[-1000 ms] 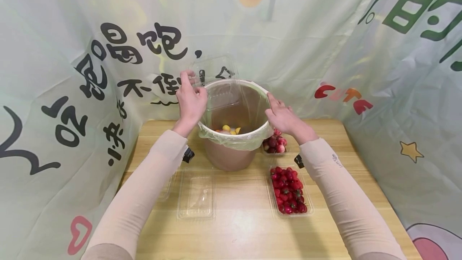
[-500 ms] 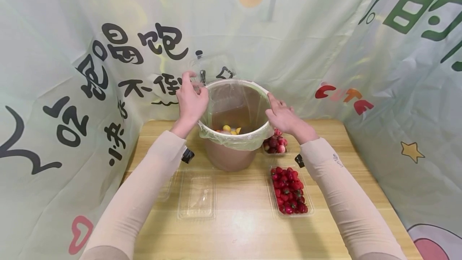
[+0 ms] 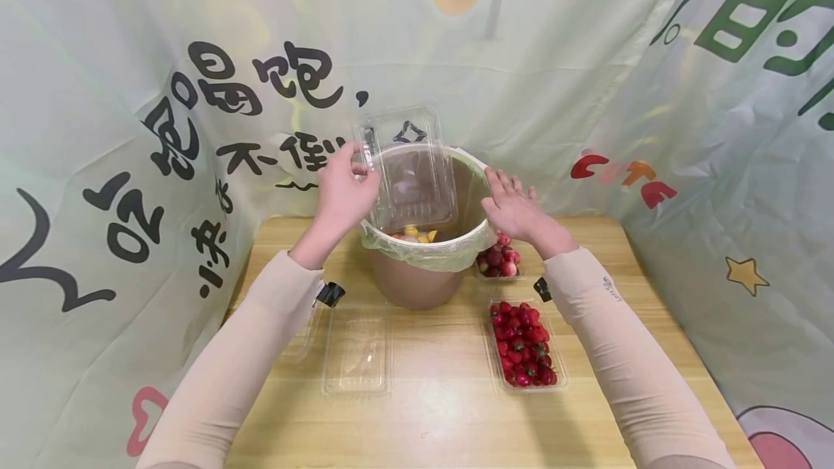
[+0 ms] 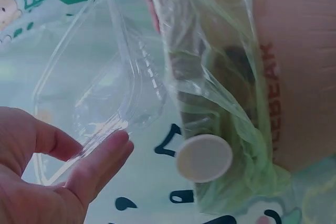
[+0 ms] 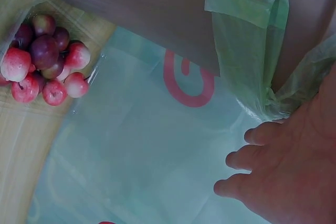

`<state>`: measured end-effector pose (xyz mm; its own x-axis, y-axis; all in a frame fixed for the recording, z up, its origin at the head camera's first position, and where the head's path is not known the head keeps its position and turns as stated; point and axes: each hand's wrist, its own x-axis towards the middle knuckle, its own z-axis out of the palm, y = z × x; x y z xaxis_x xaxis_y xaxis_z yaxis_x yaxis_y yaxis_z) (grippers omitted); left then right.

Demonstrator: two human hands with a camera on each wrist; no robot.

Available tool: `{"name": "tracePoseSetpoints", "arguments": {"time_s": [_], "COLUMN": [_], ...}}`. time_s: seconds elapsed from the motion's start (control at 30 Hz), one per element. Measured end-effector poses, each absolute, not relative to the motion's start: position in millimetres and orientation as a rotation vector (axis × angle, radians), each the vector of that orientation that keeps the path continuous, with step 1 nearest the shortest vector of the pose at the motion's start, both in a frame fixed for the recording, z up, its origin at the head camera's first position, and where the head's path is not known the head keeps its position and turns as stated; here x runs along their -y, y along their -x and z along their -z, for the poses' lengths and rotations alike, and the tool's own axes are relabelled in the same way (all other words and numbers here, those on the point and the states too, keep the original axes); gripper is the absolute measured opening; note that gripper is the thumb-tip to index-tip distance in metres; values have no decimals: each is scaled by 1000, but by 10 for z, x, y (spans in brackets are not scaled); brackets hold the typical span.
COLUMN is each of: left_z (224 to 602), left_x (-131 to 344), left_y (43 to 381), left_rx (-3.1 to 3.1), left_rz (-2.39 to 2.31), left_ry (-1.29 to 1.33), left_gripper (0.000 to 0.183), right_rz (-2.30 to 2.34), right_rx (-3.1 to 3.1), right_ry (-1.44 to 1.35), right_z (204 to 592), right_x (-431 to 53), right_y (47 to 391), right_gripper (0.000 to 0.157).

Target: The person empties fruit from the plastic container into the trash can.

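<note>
My left hand (image 3: 345, 190) pinches the edge of a clear plastic fruit box (image 3: 420, 190), thumb on one side and fingers on the other. The box stands tilted above the mouth of a brown bin (image 3: 417, 284), which wears a pale green liner bag (image 3: 439, 259) folded over its white rim. Nothing shows inside the box in the left wrist view. My right hand (image 3: 515, 212) rests at the bin's right rim, its fingers (image 5: 247, 158) extended. Small yellow fruits (image 3: 410, 232) lie inside the bin, partly hidden by the front rim.
Right of the bin sits a clear box of plum-like red and purple fruits (image 3: 500, 260). Nearer stands a box of red strawberry-like fruits (image 3: 524, 346). On the left side of the wooden table (image 3: 430, 418) lie a clear plastic box (image 3: 358, 357) and another beside it (image 3: 301, 331).
My left hand has shifted slightly right, and the plastic box, blurred by motion half a second ago, now hangs lower over the bin's mouth. My right hand stays at the rim, its fingers straighter.
</note>
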<state>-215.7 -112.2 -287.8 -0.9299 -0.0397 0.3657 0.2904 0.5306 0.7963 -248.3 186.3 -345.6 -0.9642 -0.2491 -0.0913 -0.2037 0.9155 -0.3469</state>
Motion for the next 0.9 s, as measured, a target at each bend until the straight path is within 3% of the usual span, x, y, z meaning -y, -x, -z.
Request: {"name": "tracePoseSetpoints", "arguments": {"time_s": [0.9], "left_z": [2955], "left_x": [1075], "left_y": [1622], "left_rx": [2467], "left_rz": [1522], "left_ry": [380], "left_gripper": [47], "right_rz": [551], "right_rx": [-2933], "right_ry": [359], "right_z": [3468], "right_x": [-1881], "right_y": [2475], "right_gripper": [69]}}
